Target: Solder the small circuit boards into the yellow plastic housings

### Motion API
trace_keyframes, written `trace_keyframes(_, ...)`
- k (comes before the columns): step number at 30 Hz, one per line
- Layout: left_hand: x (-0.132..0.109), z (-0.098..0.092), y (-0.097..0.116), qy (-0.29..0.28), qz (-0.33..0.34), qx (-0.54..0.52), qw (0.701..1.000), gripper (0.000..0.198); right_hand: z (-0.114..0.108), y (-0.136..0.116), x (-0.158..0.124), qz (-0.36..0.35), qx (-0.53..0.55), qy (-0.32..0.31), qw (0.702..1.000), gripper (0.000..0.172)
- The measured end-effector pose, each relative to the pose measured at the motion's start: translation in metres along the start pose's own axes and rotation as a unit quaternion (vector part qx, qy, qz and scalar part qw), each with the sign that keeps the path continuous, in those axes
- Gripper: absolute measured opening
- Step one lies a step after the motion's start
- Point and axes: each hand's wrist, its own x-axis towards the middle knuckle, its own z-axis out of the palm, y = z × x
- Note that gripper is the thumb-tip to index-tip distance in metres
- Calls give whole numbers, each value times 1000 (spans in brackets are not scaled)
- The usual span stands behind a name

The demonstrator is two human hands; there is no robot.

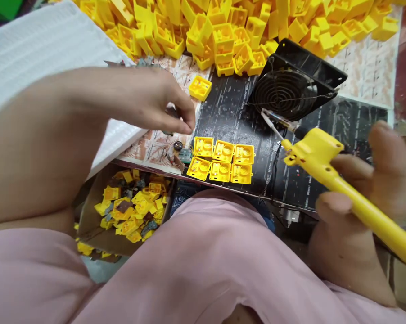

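My right hand (pixel 365 180) is wrapped round a yellow soldering gun (pixel 327 157), whose metal tip and thin feed tube point at the black fan. My left hand (pixel 155 101) hovers over the worktop with thumb and forefinger pinched together; a small dark piece shows beneath its curled fingers, too hidden to name. Just below that hand, several open yellow plastic housings (pixel 222 150) lie in two rows near the table's front edge. Left of them are a small round black part (pixel 178 146) and a green circuit board (pixel 185 155). One yellow housing (pixel 200 87) sits apart, beyond my left fingertips.
A large heap of yellow housings (pixel 223 36) fills the back of the table. In front of it stands a tilted black fan (pixel 290 85). White foam sheeting (pixel 47 67) lies at the left. Below the table edge, a cardboard box (pixel 91 225) holds yellow pieces.
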Motion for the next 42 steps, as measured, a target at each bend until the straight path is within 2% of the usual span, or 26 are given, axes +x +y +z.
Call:
trace_keyframes(1, 7, 12, 1, 2, -2, 27, 1000, 36, 1, 1, 2, -3, -1, 44, 999, 73)
trace_keyframes(4, 24, 54, 5, 46, -42, 96, 993, 20, 16, 14, 11, -32, 29, 202, 978, 47)
trace_keyframes(6, 30, 75, 5, 76, -60, 122, 988, 21, 27, 25, 15, -28, 62, 291, 954, 50)
trace_keyframes(8, 33, 85, 1, 96, -77, 127, 984, 23, 35, 32, 14, -16, 82, 319, 944, 44)
trace_keyframes(9, 33, 86, -1, 102, -89, 125, 983, 24, 36, 32, 12, -5, 85, 302, 950, 36)
trace_keyframes(11, 34, 84, -6, 105, -112, 115, 981, 23, 35, 29, 7, 12, 91, 227, 970, 23)
trace_keyframes(14, 34, 79, -6, 94, -121, 107, 982, 21, 30, 22, -3, 21, 106, 130, 986, 37)
trace_keyframes(17, 34, 80, 0, 84, -113, 114, 983, 22, 27, 22, -10, 22, 116, 90, 989, 45)
trace_keyframes(21, 34, 85, 8, 91, -101, 119, 984, 23, 30, 24, -13, -42, 120, 29, 991, 53)
trace_keyframes(27, 39, 90, 12, 103, -103, 101, 984, 18, 39, 10, -6, -130, 117, -25, 984, 25)
trace_keyframes(31, 42, 93, 12, 99, -106, 106, 984, 17, 40, 2, -1, -154, 84, -62, 983, 26)
trace_keyframes(35, 43, 95, 11, 102, -105, 109, 983, 18, 40, 0, 2, -165, 34, -82, 982, 19)
trace_keyframes(39, 44, 96, 9, 110, -96, 113, 983, 18, 38, 3, 1, -183, 39, -87, 979, 22)
trace_keyframes(42, 44, 95, 10, 107, -100, 108, 983, 19, 34, 4, -1, -169, 44, -98, 980, 25)
